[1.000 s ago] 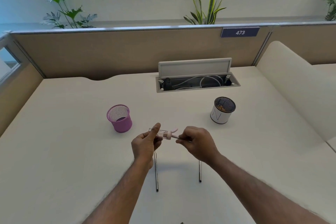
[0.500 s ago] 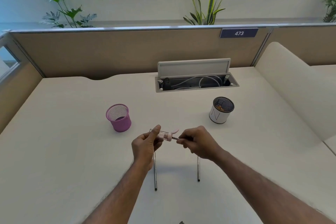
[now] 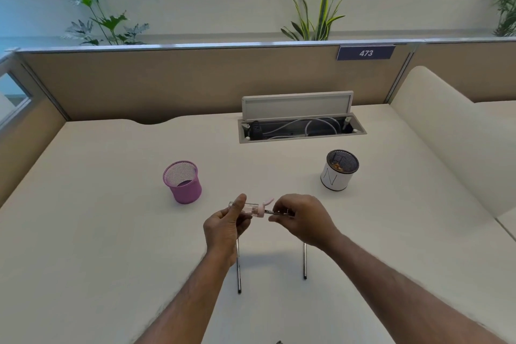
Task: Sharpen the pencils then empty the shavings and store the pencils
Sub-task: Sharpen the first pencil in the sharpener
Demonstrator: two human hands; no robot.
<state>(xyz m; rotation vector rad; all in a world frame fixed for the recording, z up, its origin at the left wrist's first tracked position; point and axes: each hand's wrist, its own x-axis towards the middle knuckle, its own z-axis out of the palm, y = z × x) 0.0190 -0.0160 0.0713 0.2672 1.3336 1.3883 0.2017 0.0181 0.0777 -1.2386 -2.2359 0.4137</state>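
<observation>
Cream tabletop [image 3: 111, 232] carries 2 spare pencils [image 3: 238, 274] lying parallel, apart; left hand [image 3: 223, 227] still grips the clear sharpener [image 3: 251, 207], right hand [image 3: 303, 218] pinches the pencil [image 3: 279, 213] seated in it, fingers [image 3: 284, 204] only slightly re-set since 0.5 s ago, so sharpening judged ongoing, with emptying and storing still ahead.

The mesh cup [image 3: 183, 181] is purple-pink. The other cup [image 3: 338, 170] is white with a black mesh rim and a drawn "N". The sharpener [image 3: 252, 208] is clear with a pink cap. The surface [image 3: 111, 232] is cream.
</observation>
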